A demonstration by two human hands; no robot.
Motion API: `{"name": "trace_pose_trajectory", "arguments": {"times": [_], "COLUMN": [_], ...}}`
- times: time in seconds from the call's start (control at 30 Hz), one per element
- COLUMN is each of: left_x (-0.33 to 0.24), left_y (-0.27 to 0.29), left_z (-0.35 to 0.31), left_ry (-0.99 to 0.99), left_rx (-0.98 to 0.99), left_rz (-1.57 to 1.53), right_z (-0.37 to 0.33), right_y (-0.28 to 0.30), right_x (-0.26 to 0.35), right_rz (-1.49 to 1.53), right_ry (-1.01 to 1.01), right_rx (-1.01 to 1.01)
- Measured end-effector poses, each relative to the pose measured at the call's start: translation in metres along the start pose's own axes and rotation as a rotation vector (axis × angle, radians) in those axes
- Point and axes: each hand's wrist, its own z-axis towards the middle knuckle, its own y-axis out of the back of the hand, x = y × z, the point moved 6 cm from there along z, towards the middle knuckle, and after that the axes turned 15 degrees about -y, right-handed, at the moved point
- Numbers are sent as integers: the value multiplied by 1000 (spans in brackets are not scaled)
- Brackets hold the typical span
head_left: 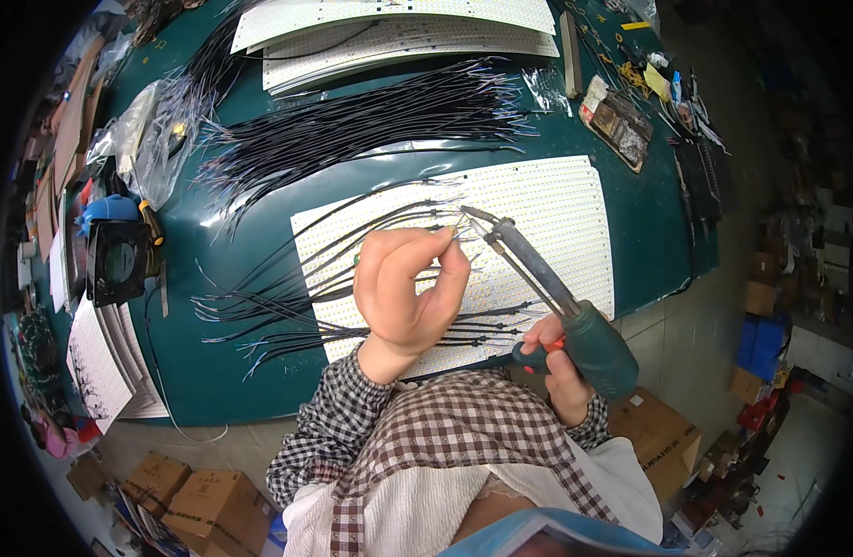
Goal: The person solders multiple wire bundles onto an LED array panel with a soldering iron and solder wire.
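Observation:
My left hand (pixel 403 288) is over the white LED board (pixel 556 232), thumb and forefinger pinched on a thin wire. Whether that is a cable lead or solder I cannot tell. My right hand (pixel 564 371) grips a soldering gun (pixel 601 353) by its green handle. The gun slants up and left, its dark tip close to the left fingertips and the wire ends. Several black cables (pixel 329 265) reach from the left onto the board, their ends in a column down its middle. My left palm hides some of them.
A thick bundle of black cables (pixel 371 111) lies beyond the board. More white LED boards (pixel 399 23) are stacked at the far edge. A small black fan (pixel 118 262) stands left. A worn, stained box (pixel 617 123) lies far right. Cardboard boxes (pixel 218 511) are on the floor.

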Motion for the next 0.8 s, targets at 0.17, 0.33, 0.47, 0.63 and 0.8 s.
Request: {"name": "trace_pose_trajectory", "arguments": {"times": [0.17, 0.33, 0.47, 0.63, 0.8], "left_x": [0, 0, -1, 1, 3], "left_y": [-2, -6, -7, -8, -8], "left_z": [-2, -2, -1, -3, -3], "left_ry": [-5, -30, -62, -43, -23], "left_rx": [7, 7, 19, 23, 21], "left_rz": [-2, 19, 31, 33, 19], "right_z": [0, 1, 1, 2, -1], "right_y": [2, 0, 0, 0, -2], "right_x": [-4, -1, -2, -3, -2], "right_rz": [34, -21, -7, -31, -37], "right_ry": [18, -11, -17, -10, -74], "right_rx": [0, 27, 2, 25, -44]}}
